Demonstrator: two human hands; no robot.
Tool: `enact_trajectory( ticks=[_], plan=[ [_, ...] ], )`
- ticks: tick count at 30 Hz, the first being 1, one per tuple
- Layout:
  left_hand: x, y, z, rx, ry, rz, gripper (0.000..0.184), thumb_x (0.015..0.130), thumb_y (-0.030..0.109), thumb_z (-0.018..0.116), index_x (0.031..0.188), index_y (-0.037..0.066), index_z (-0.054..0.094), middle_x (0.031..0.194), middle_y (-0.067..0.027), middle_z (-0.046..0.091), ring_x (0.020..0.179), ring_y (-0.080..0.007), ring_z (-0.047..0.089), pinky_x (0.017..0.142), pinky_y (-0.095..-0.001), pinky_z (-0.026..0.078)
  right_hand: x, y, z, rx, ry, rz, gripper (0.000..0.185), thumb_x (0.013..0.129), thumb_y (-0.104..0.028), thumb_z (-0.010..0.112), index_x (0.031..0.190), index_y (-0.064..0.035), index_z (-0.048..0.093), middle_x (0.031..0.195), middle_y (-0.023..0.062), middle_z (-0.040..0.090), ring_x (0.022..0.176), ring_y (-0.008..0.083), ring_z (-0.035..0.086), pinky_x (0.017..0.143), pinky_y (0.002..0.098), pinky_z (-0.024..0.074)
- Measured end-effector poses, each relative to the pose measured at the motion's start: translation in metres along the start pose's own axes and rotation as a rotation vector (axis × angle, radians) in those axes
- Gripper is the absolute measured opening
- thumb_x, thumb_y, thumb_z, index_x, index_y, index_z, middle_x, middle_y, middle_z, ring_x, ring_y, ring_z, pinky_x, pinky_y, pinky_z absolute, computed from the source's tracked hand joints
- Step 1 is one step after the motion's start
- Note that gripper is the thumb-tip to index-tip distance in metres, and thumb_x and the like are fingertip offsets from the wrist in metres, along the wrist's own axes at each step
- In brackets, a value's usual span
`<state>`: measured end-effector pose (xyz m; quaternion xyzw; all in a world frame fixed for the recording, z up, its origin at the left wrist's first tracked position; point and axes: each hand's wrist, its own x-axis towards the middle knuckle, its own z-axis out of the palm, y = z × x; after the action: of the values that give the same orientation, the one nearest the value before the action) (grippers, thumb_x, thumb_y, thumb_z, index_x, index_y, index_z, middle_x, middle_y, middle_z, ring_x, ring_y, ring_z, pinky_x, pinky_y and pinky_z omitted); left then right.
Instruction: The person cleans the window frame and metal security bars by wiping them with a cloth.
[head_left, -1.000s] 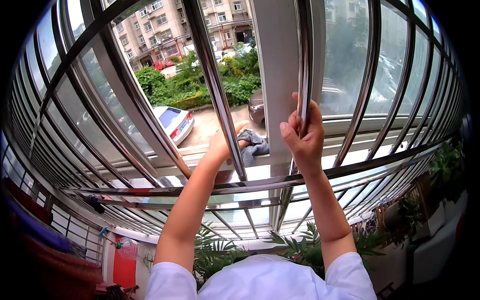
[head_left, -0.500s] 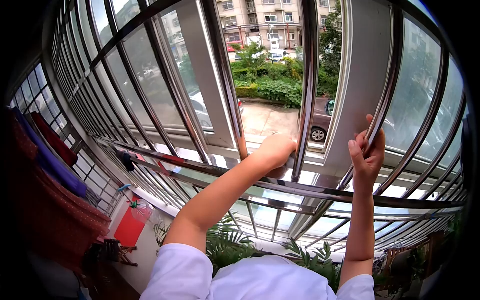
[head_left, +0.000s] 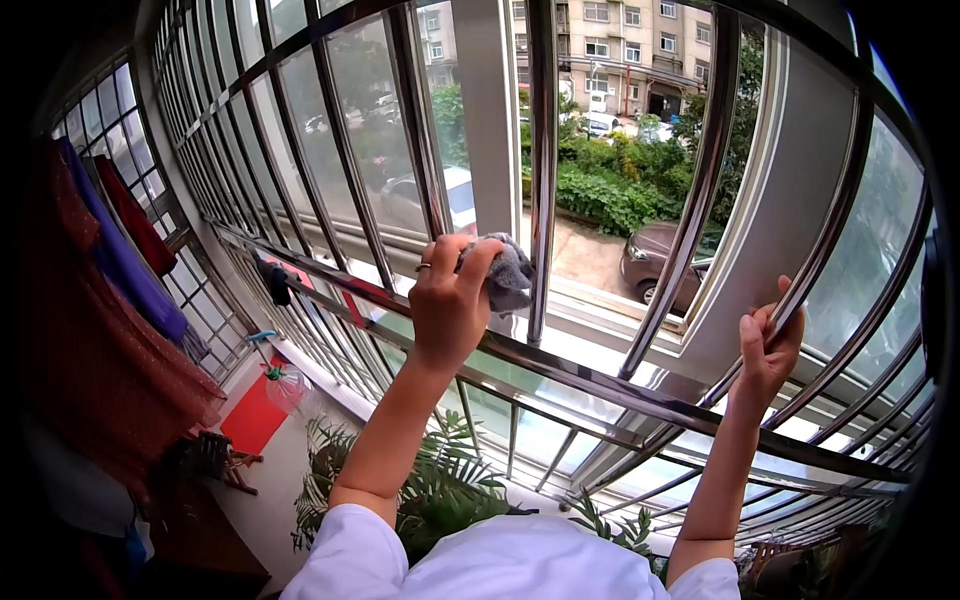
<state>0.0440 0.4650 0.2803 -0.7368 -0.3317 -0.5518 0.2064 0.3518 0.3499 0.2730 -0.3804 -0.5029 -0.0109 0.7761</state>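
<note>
My left hand (head_left: 450, 300) is closed on a crumpled grey cloth (head_left: 511, 278), just above the horizontal metal rail (head_left: 590, 382). The cloth sits beside a shiny upright bar (head_left: 541, 180) of the window grille; whether it touches the bar I cannot tell. A ring shows on one of my left fingers. Over on the right, my right hand (head_left: 768, 348) is wrapped round another metal bar (head_left: 836, 235), thumb on the near side. Behind the bars stands a white window frame (head_left: 487, 130) with an open gap.
Leafy plants (head_left: 450, 490) stand below the rail. Dark red and purple cloths (head_left: 130, 300) hang at the left, near a clear plastic bottle (head_left: 285, 385) and a small wooden stool (head_left: 225, 460). Outside are shrubs (head_left: 620, 190) and a parked brown car (head_left: 660, 262).
My left hand has moved left and drawn back from between the bars, bringing the grey cloth into sight. The view has shifted leftward. My right hand keeps its hold on the bar.
</note>
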Motion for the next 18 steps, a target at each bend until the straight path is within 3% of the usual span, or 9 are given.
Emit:
enact_trajectory(
  ticks=[4, 8, 11, 13, 18],
  plan=[
    [0.029, -0.018, 0.035, 0.075, 0.119, 0.060, 0.032, 0.073, -0.005, 0.059, 0.099, 0.012, 0.064, 0.091, -0.0069, 0.055, 0.084, -0.0293, 0.057, 0.072, -0.0396, 0.048, 0.000, 0.002, 0.000, 0.007, -0.001, 0.009, 0.056, 0.077, 0.002, 0.061, 0.131, -0.0057, 0.048, 0.075, -0.0042, 0.040, 0.062, 0.0006, 0.035, 0.056, 0.0119, 0.0285],
    [0.040, -0.019, 0.075, 0.228, -0.030, 0.106, 0.030, 0.073, 0.005, 0.065, 0.101, 0.014, 0.064, 0.107, -0.0055, 0.050, 0.092, -0.0283, 0.052, 0.067, -0.0413, 0.052, -0.001, -0.002, -0.002, 0.012, -0.024, 0.030, 0.057, 0.078, 0.003, 0.059, 0.133, -0.0063, 0.046, 0.076, -0.0046, 0.040, 0.062, 0.0003, 0.035, 0.054, 0.0116, 0.0279],
    [0.019, -0.031, 0.091, 0.284, -0.111, 0.227, 0.037, 0.067, 0.021, 0.072, 0.104, 0.018, 0.063, 0.102, -0.0046, 0.047, 0.100, -0.0273, 0.047, 0.066, -0.0401, 0.053, -0.002, -0.002, -0.005, 0.017, -0.050, 0.018, 0.058, 0.078, 0.003, 0.058, 0.134, -0.0067, 0.044, 0.075, -0.0049, 0.040, 0.061, 0.0006, 0.035, 0.052, 0.0129, 0.0283],
    [0.000, -0.045, 0.101, 0.389, -0.140, 0.292, 0.031, 0.069, 0.017, 0.071, 0.100, 0.019, 0.066, 0.107, -0.0041, 0.053, 0.101, -0.0266, 0.048, 0.065, -0.0377, 0.054, -0.003, 0.000, -0.004, 0.033, -0.036, 0.030, 0.058, 0.078, 0.001, 0.058, 0.133, -0.0067, 0.044, 0.073, -0.0047, 0.039, 0.060, 0.0015, 0.036, 0.054, 0.0148, 0.0306],
    [0.007, -0.021, 0.063, 0.153, -0.395, 0.194, 0.032, 0.071, 0.009, 0.069, 0.102, 0.019, 0.068, 0.101, -0.0061, 0.060, 0.096, -0.0284, 0.056, 0.073, -0.0392, 0.053, -0.008, -0.001, 0.000, 0.038, 0.000, 0.027, 0.055, 0.077, 0.001, 0.058, 0.130, -0.0045, 0.044, 0.082, -0.0009, 0.042, 0.068, 0.0054, 0.041, 0.064, 0.0187, 0.0370]
  ],
)
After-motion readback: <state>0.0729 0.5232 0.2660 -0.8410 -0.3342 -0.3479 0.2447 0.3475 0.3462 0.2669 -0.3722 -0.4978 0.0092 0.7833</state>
